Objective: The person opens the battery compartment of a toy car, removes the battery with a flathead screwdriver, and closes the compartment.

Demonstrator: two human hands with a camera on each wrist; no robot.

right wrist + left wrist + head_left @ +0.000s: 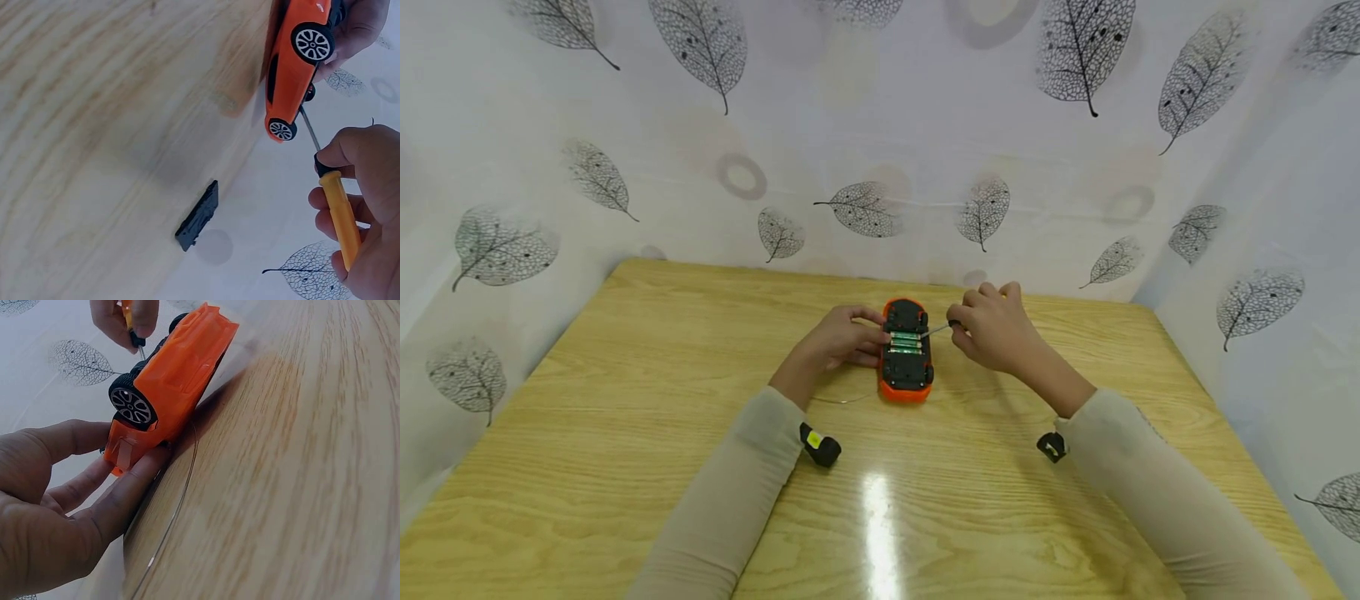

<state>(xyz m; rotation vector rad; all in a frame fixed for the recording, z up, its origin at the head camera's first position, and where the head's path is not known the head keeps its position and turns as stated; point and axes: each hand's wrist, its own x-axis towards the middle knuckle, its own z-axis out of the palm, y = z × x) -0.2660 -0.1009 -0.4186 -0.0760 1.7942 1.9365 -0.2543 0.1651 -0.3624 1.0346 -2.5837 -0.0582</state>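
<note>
An orange toy car [905, 392] lies upside down on the table, its black underside facing up. Several green batteries [906, 342] sit side by side in its uncovered compartment. My left hand [848, 340] grips the car by its left side; in the left wrist view its fingers [134, 481] pinch the orange body near a wheel. From the right, my right hand [994, 327] holds a screwdriver [339, 215] by its yellow handle. The screwdriver's thin metal shaft [937, 330] slants down, with its tip right at the batteries' right ends.
A small black plastic cover [199, 215] lies on the wooden table [715, 333] in the right wrist view. A thin wire [178, 509] runs from beside the car across the tabletop. A leaf-printed cloth [880, 125] hangs behind the table's back edge.
</note>
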